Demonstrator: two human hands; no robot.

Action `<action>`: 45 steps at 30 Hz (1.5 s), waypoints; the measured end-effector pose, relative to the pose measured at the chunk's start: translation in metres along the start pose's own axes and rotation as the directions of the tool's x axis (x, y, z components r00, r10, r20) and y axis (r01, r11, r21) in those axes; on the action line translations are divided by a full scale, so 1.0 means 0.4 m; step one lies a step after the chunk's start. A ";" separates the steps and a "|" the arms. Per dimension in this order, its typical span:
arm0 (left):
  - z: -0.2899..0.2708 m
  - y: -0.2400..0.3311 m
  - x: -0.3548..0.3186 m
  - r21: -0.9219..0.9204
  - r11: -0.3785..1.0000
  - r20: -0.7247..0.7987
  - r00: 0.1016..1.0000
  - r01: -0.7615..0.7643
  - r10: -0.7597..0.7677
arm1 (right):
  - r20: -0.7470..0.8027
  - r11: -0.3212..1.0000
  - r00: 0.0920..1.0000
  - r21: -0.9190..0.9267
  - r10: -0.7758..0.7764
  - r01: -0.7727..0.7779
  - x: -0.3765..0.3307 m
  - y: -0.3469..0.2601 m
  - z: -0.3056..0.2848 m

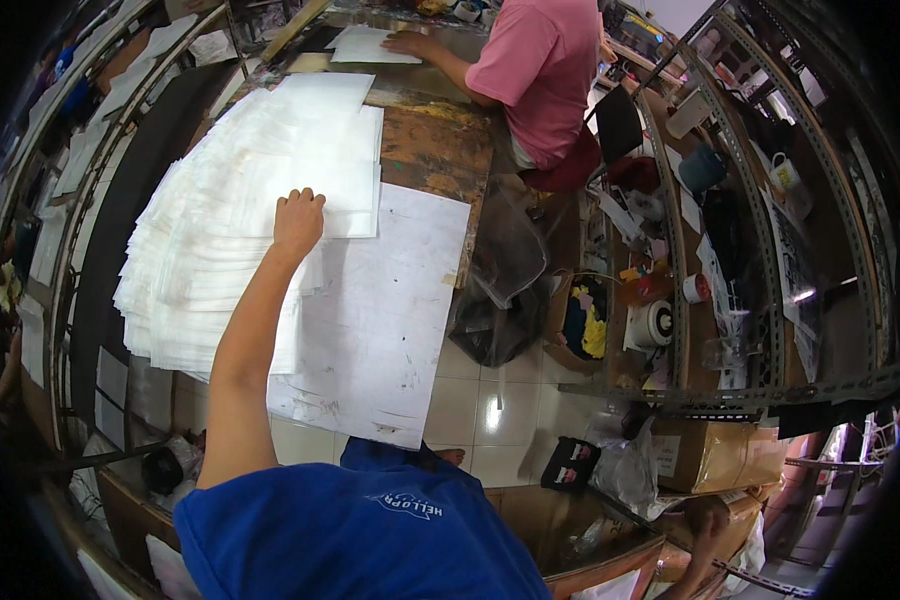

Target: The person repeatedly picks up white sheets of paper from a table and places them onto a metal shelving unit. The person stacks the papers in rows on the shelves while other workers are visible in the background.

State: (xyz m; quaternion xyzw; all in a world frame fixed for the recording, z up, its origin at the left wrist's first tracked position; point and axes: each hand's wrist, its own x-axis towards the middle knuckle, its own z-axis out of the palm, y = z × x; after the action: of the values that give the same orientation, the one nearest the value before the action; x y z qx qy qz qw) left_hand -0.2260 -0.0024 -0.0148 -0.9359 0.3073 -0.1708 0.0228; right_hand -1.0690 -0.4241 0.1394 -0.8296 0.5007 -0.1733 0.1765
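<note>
Up front, the left hand lies knuckles-up, fingers curled, pressing on a fanned stack of white sheets; whether it pinches one I cannot tell. Beneath lies a large white board on a worn wooden table. Shelving crowds the room. Beyond, a person in pink handles paper.
</note>
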 end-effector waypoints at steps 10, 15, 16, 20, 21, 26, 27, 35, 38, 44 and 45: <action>-0.085 0.217 -0.036 -0.263 0.898 -0.064 0.935 -0.352 0.348 | 0.450 0.793 0.892 0.532 0.035 -0.299 0.044 -0.534 0.619; -0.221 0.541 -0.220 -0.583 0.601 -0.126 0.792 -0.547 0.598 | 0.531 0.554 0.769 0.783 -0.356 -0.283 0.006 -0.820 0.789; -0.234 0.599 -0.259 -0.634 0.531 -0.153 0.764 -0.563 0.627 | 0.583 0.645 0.725 0.721 -0.366 -0.254 0.007 -0.823 0.804; -0.258 0.766 -0.365 -0.750 0.351 -0.166 0.673 -0.561 0.720 | 0.382 0.731 0.880 0.679 -0.283 -0.059 -0.022 -0.754 0.820; -0.260 0.805 -0.384 -0.791 0.298 -0.151 0.642 -0.535 0.752 | 0.394 0.752 0.884 0.655 -0.251 -0.078 -0.025 -0.722 0.800; -0.337 0.950 -0.465 -0.932 0.091 -0.097 0.481 -0.352 0.872 | 0.394 0.668 0.919 0.679 0.017 -0.304 -0.101 -0.491 0.724; -0.352 0.974 -0.481 -0.941 0.051 -0.107 0.434 -0.336 0.895 | 0.390 0.631 0.916 0.689 0.093 -0.357 -0.120 -0.425 0.694; -0.218 1.039 -0.602 -0.916 0.263 0.172 0.296 -0.303 0.940 | -0.210 0.600 0.590 0.521 0.780 -0.607 -0.363 0.178 0.350; -0.144 1.021 -0.644 -0.873 0.398 0.355 0.194 -0.281 0.914 | -0.365 0.513 0.370 0.706 0.854 -0.487 -0.585 0.461 0.277; -0.012 0.980 -0.751 -0.827 0.521 0.501 0.141 -0.211 0.854 | -0.514 0.415 -0.182 0.818 0.838 -0.399 -0.888 0.748 0.154; -0.009 0.979 -0.768 -0.814 0.546 0.527 0.142 -0.199 0.838 | -0.510 0.393 -0.302 0.842 0.806 -0.370 -0.892 0.754 0.141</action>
State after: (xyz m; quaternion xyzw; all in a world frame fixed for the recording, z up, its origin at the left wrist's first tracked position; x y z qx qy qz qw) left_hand -0.6806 -0.1401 -0.1633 -0.6344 0.6011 0.4850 -0.0325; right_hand -1.4314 -0.2305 -0.0902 -0.0685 0.7930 -0.6048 0.0283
